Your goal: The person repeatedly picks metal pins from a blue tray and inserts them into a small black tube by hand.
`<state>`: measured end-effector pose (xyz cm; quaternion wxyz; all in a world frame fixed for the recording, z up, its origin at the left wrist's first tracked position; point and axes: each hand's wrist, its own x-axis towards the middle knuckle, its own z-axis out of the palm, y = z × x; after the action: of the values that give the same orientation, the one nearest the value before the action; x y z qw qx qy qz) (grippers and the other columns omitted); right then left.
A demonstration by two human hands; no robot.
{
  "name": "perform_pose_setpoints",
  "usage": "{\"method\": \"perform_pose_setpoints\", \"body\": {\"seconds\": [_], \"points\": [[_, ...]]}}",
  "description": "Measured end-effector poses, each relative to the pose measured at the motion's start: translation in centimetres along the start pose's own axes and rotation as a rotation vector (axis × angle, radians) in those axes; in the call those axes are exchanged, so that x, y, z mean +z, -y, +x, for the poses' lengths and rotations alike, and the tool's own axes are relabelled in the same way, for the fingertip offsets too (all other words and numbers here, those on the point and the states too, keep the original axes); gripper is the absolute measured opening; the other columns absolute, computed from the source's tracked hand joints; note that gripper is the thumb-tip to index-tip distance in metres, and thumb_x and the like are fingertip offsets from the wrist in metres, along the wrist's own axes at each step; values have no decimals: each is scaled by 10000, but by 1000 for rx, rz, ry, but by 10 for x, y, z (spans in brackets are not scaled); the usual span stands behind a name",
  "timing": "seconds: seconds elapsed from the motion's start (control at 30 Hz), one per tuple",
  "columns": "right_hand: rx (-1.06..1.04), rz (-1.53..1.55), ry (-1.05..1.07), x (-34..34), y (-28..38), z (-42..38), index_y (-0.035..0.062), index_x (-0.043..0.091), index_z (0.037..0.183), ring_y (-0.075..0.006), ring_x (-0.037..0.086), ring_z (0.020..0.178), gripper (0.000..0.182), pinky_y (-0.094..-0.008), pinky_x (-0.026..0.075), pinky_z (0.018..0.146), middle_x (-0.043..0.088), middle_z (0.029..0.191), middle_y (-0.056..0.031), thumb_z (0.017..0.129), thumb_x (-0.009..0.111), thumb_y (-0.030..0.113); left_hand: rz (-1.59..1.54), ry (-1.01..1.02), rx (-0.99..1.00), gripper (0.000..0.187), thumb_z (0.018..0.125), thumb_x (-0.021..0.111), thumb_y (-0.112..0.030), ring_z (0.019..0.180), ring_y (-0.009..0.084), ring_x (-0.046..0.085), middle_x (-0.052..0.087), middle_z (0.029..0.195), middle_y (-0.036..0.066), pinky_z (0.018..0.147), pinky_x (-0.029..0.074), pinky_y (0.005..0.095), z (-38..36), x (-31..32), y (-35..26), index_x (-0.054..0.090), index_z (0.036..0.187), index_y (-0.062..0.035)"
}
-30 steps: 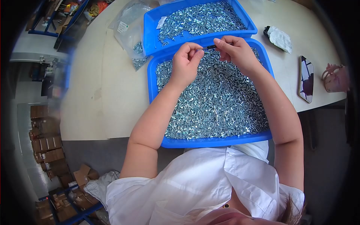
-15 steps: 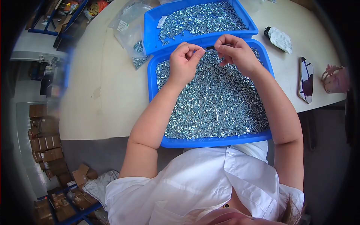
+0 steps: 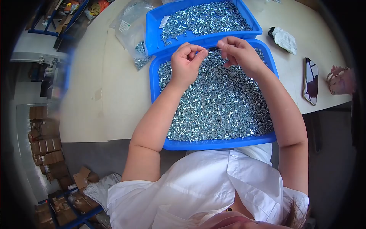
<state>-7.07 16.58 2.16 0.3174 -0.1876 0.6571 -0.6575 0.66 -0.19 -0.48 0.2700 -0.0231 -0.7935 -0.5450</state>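
Observation:
Over the far part of the near blue tray point(image 3: 213, 145), my left hand point(image 3: 187, 63) pinches thumb and forefinger together; whatever is between the tips is too small to make out. To its right, my right hand point(image 3: 240, 55) has its thumb and forefinger pressed together, and what they hold, if anything, cannot be made out. Small shiny metal pieces point(image 3: 221, 103) fill the near tray below both hands. Just beyond, touching it, stands a second blue tray point(image 3: 152, 28) with more such metal pieces point(image 3: 206, 19) and a small white label.
A clear plastic bag point(image 3: 127, 28) with metal pieces lies left of the far tray. On the right are a crumpled white wrapper point(image 3: 284, 40), a phone point(image 3: 311, 81) and a pink cup point(image 3: 340, 82). Cartons point(image 3: 45, 145) stand at the far left.
The thumb and forefinger of my right hand have shifted slightly. My left hand has moved very slightly left and is still pinched.

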Motion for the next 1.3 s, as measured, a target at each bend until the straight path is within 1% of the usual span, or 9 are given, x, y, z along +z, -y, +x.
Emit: {"method": "perform_pose_setpoints", "body": {"seconds": [0.17,0.27,0.37,0.57,0.73,0.77,0.97,1.07,1.3], "points": [[-102,64,65,-6,-5,5,58,561,779,-57,506,597,257,-236,470,565,524,649,17,802,632,304,-1,-11,-6,63,735,673,-21,575,25,345,398,665,-60,505,290,168,0,-1,0,637,787,-17],[56,-90,28,-4,2,2,57,567,802,-52,504,599,232,-227,470,571,533,670,16,799,639,277,16,1,0,56,734,675,-23,575,26,351,411,660,-60,504,292,168,0,0,0,637,774,-15],[-145,101,-56,4,-2,0,65,562,776,-20,470,570,206,-197,449,566,516,666,38,833,600,259,21,-2,-10,59,732,679,-28,574,25,353,422,653,-60,503,291,168,0,-1,1,640,773,-14],[44,-187,-2,-6,1,3,42,608,732,-61,524,633,181,-232,450,563,553,687,-8,789,647,209,80,8,27,59,719,687,-29,562,28,355,422,642,-57,484,279,178,1,-1,-3,653,767,-22],[-547,-608,-68,1,-9,1,-5,611,879,-156,563,694,172,-277,443,619,590,757,-57,776,634,131,167,14,36,78,687,703,-22,545,30,354,412,608,-51,473,272,183,0,1,-5,656,749,-30],[-541,-698,-44,2,-4,-3,-4,608,909,-219,574,729,177,-306,449,641,596,801,-106,759,629,88,167,14,35,78,687,703,-22,545,30,354,412,608,-51,473,272,183,-1,1,-6,656,749,-30],[-568,-843,-21,0,-4,-4,-7,596,903,-285,575,754,140,-341,451,658,591,828,-139,794,569,77,139,65,23,81,674,705,-48,515,65,398,454,590,-16,470,325,213,0,0,-8,650,734,-39],[-613,-860,-56,1,-8,-2,-2,593,886,-297,572,753,129,-356,451,654,587,824,-133,799,560,87,141,62,44,80,684,710,-48,532,38,356,415,593,-48,472,280,194,0,0,-8,652,739,-34],[-616,-900,-99,1,-4,-4,21,600,851,-287,573,735,112,-349,455,638,578,807,-103,747,600,63,150,87,-69,114,760,657,-116,529,87,422,487,590,14,490,348,233,-4,5,-4,633,721,-11]]}}
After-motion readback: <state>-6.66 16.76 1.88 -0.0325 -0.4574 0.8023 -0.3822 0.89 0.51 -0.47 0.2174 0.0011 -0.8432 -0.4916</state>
